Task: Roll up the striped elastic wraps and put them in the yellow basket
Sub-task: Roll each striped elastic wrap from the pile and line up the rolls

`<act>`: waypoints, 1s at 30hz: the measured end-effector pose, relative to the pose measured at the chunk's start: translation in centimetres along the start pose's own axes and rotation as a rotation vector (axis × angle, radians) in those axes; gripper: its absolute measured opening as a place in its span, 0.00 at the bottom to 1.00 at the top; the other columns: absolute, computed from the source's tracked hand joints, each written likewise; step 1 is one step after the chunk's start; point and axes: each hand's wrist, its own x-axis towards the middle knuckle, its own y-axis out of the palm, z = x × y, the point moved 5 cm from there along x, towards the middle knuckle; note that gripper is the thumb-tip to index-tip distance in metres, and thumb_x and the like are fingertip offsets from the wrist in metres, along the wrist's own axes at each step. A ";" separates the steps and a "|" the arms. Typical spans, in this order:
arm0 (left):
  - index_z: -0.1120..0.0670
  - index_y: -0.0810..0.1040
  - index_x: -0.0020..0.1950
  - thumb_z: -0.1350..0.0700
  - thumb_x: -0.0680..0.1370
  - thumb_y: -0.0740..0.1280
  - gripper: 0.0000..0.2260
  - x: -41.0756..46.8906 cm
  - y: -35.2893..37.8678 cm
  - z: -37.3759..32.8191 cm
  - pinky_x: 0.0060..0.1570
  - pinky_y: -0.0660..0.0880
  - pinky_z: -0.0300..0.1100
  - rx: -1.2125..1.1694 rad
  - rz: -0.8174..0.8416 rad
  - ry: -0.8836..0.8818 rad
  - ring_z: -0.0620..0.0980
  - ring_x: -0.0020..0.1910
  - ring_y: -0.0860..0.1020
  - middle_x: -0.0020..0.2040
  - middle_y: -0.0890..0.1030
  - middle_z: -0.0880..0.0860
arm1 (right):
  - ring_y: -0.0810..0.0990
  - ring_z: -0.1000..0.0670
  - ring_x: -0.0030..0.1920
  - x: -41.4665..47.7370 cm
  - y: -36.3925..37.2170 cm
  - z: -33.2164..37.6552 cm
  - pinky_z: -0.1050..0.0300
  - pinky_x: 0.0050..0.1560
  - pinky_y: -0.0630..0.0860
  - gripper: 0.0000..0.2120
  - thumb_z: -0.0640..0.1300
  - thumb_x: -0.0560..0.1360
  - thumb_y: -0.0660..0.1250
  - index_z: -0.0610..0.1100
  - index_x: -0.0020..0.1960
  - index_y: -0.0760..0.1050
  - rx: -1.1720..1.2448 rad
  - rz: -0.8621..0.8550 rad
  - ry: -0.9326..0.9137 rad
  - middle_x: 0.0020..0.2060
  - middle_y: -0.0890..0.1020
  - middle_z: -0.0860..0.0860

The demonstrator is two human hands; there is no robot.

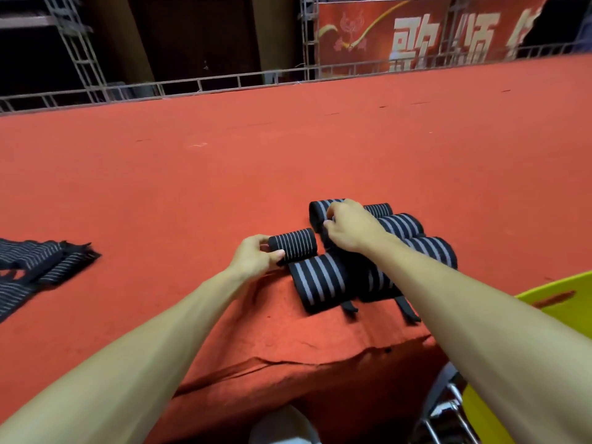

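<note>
Gathering stage: gripping a small rolled wrap (293, 245) on the red carpet (224, 155) with the left hand (254, 256), seemingly pinching the far roll (320, 208) with the curled right hand (350, 229). Next, carry both tightly into the yellow basket (560, 294) at right.

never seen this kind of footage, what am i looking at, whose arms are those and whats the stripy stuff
There is no machine: a person wears one camera on the head, so you look down along their bare arms. The left hand grips a small roll of striped wrap; the right hand curls its fingers on the far roll. More rolled wraps lie beside on the red cloth, unrolled wraps to the left, the yellow basket at right.
</note>
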 end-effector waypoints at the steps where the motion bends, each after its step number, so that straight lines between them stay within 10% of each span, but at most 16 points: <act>1: 0.64 0.76 0.60 0.68 0.77 0.68 0.12 -0.1 0.6 0.0 0.43 0.82 0.42 -0.023 0.030 -0.017 0.54 0.45 0.80 0.53 0.79 0.62 | 0.74 0.40 0.61 -0.1 0.3 0.0 0.45 0.61 0.72 0.14 0.48 0.80 0.58 0.40 0.59 0.74 0.000 -0.003 0.002 0.60 0.74 0.41; 8: 0.55 0.79 0.55 0.57 0.78 0.69 0.07 -0.5 2.4 0.3 0.28 0.73 0.30 0.010 0.086 -0.006 0.38 0.29 0.78 0.41 0.81 0.54 | 0.73 0.40 0.61 -0.2 0.7 0.6 0.44 0.61 0.72 0.15 0.48 0.81 0.56 0.39 0.61 0.72 -0.034 -0.010 0.000 0.61 0.73 0.42; 24: 0.58 0.81 0.57 0.55 0.83 0.59 0.12 -9.5 -23.7 6.3 0.41 0.70 0.29 0.197 -0.215 -0.010 0.49 0.47 0.78 0.51 0.82 0.55 | 0.75 0.40 0.62 -0.3 9.6 22.5 0.49 0.62 0.72 0.16 0.48 0.79 0.60 0.42 0.62 0.76 0.025 0.161 -0.331 0.59 0.78 0.40; 30: 0.49 0.81 0.46 0.60 0.79 0.64 0.08 -14.1 -35.8 11.3 0.55 0.72 0.44 0.351 -0.535 0.019 0.50 0.48 0.78 0.47 0.80 0.50 | 0.75 0.42 0.62 -1.0 15.7 33.6 0.55 0.61 0.69 0.17 0.48 0.79 0.61 0.41 0.64 0.74 0.049 0.335 -0.489 0.59 0.80 0.42</act>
